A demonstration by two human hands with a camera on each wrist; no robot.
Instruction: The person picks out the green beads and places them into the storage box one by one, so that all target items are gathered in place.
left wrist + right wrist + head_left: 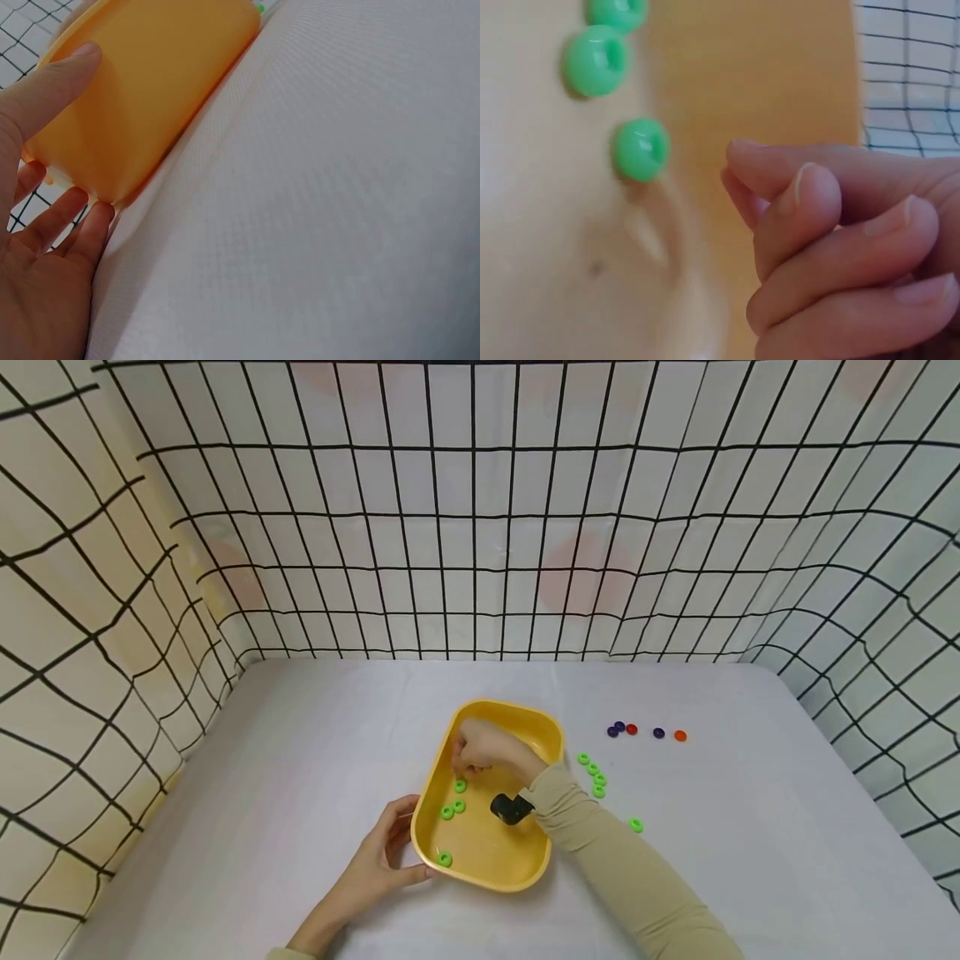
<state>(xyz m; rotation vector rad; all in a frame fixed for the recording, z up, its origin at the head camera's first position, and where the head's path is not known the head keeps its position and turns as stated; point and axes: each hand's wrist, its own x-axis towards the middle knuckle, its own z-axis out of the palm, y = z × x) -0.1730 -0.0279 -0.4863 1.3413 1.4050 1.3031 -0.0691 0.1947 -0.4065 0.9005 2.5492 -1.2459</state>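
Note:
A yellow plastic tray with raised walls stands on the table. My left hand holds its near left corner; in the left wrist view the thumb lies along the tray's outer wall and the fingertips touch its lower edge. My right hand is inside the tray by the left wall, fingers curled, thumb and forefinger close together, with nothing visible between them. Just beside those fingertips lies a small green ring. Several more green rings, such as this green ring, rest on the tray floor.
Right of the tray, several green rings lie in a curved row, with a lone green ring nearer. Farther back are purple rings, a red ring and an orange ring. Black netting surrounds the white table.

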